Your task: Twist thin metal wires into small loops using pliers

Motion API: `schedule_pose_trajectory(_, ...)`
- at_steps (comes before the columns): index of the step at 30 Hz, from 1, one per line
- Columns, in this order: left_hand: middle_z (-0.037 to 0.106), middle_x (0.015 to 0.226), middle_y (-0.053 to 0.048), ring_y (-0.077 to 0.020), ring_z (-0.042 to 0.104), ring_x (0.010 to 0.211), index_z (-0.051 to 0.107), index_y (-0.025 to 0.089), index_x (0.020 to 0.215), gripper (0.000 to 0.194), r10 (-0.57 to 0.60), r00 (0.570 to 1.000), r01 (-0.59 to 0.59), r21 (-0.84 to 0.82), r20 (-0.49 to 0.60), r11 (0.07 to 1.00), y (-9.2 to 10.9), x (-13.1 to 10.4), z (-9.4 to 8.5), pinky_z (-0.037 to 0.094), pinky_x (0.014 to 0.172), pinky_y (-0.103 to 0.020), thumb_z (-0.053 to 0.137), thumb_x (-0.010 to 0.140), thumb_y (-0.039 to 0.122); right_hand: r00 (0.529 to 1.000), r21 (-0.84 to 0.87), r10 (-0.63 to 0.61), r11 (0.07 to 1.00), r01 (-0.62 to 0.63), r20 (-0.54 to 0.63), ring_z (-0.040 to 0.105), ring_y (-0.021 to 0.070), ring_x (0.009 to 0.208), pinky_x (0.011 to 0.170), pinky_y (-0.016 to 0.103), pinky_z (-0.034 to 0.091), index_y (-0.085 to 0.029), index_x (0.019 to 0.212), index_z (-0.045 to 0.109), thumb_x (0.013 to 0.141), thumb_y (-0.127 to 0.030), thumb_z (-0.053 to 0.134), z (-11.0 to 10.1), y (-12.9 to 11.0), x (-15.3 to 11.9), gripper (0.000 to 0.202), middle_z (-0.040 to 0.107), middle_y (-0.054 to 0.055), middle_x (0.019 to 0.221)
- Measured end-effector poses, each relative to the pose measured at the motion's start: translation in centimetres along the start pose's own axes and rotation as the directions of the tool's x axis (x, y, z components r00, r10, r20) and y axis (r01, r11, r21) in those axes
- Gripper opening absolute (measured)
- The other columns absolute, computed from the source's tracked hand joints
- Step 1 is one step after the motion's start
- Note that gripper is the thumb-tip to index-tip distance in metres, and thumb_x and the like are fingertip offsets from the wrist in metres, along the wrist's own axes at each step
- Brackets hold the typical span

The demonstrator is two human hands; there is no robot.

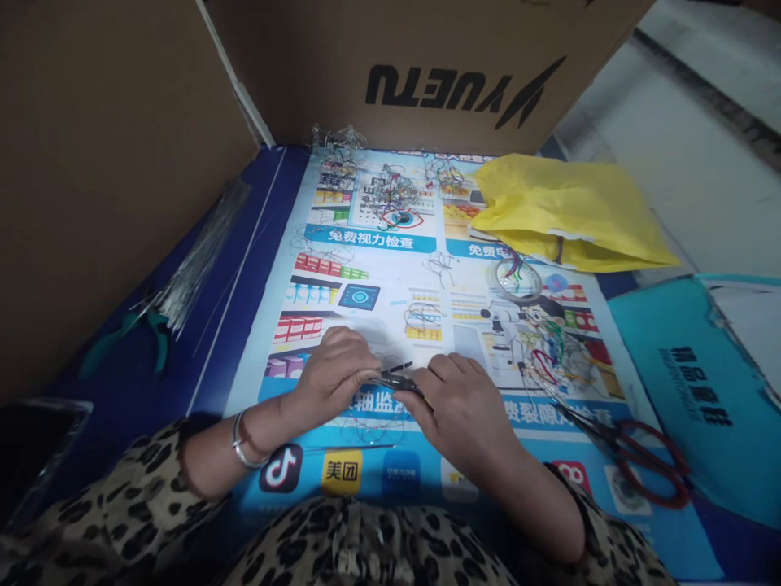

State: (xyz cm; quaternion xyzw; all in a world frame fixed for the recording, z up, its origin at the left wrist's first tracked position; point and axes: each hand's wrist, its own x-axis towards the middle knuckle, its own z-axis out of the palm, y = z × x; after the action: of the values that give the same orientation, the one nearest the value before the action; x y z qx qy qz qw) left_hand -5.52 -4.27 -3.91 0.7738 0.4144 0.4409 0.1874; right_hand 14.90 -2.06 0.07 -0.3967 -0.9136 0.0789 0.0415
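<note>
My right hand [467,403] is closed around a small pair of pliers [396,381], whose dark metal jaws point toward my left hand. Fingers pinched, my left hand [335,366] meets the tips of the jaws and grips a thin wire piece, mostly hidden by the fingers. A short black strip sticks up just above the jaws. Below the hands, a loose bent wire [372,431] lies on the printed poster [281,423]. Several tangled wire pieces [390,189] with coloured bits are scattered farther up the poster.
Red-handled scissors [650,464] lie at right beside a wire tangle [561,358]. A tape roll [517,279] and yellow bag [567,207] sit beyond. Teal-handled pliers [159,342] and a straight wire bundle [198,268] are at left. Cardboard walls [317,73] enclose the back and left.
</note>
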Motion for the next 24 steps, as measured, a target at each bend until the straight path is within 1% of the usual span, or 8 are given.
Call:
schedule_pose_trajectory(5,0.062,0.077,-0.003,-0.0178,0.052,0.08,0.057,0.019,0.092,0.01,-0.001,0.999,0.001,-0.017,0.04,1.0,0.06,-0.1,0.01,0.04,0.076,-0.037,0.049,0.086,0.017,1.0,0.006,-0.016,1.0,0.016,0.02,0.046,0.0206,0.074,0.067,0.032,0.027,-0.019,0.077,0.062,0.087,-0.044,0.046,0.07,-0.08,0.02,0.031,0.057,0.006,0.076)
schedule_pose_trajectory(13,0.062,0.076,-0.003,-0.0181,0.052,0.079,0.056,0.019,0.091,0.01,0.034,0.999,-0.033,-0.012,0.032,0.999,0.28,0.06,-0.14,0.041,0.074,-0.037,0.047,0.087,0.018,0.999,0.024,-0.015,1.0,0.014,0.046,0.048,0.0203,0.074,0.068,0.032,0.028,-0.019,0.076,0.062,0.087,-0.045,0.045,-0.06,0.02,0.14,0.033,0.057,0.006,0.074)
schedule_pose_trajectory(16,0.062,0.077,-0.004,-0.0183,0.052,0.08,0.056,0.019,0.091,0.011,0.033,0.998,-0.033,-0.009,0.051,0.999,0.24,0.0,-0.15,0.041,0.075,-0.037,0.045,0.088,0.019,0.998,0.027,-0.015,1.0,0.014,0.06,0.048,0.0202,0.073,0.067,0.032,0.028,-0.019,0.076,0.061,0.087,-0.045,0.044,-0.06,0.01,0.15,0.034,0.058,0.006,0.075)
schedule_pose_trajectory(21,0.062,0.077,-0.004,-0.0186,0.052,0.081,0.056,0.019,0.093,0.011,0.039,0.999,-0.039,-0.014,0.036,0.999,0.15,-0.09,-0.08,0.041,0.076,-0.038,0.046,0.087,0.019,0.997,0.034,-0.003,0.999,0.001,0.077,0.049,0.0204,0.074,0.068,0.032,0.028,-0.018,0.077,0.062,0.088,-0.046,0.044,-0.02,0.0,0.15,0.035,0.058,0.006,0.076)
schedule_pose_trajectory(24,0.062,0.077,-0.004,-0.0183,0.052,0.08,0.057,0.019,0.093,0.012,0.031,0.998,-0.03,-0.027,0.049,0.999,0.15,0.0,-0.11,0.041,0.076,-0.038,0.046,0.088,0.02,0.996,0.047,-0.007,0.999,0.003,0.083,0.049,0.0209,0.077,0.069,0.032,0.029,-0.019,0.078,0.062,0.088,-0.046,0.043,0.03,0.17,0.13,0.035,0.058,0.006,0.077)
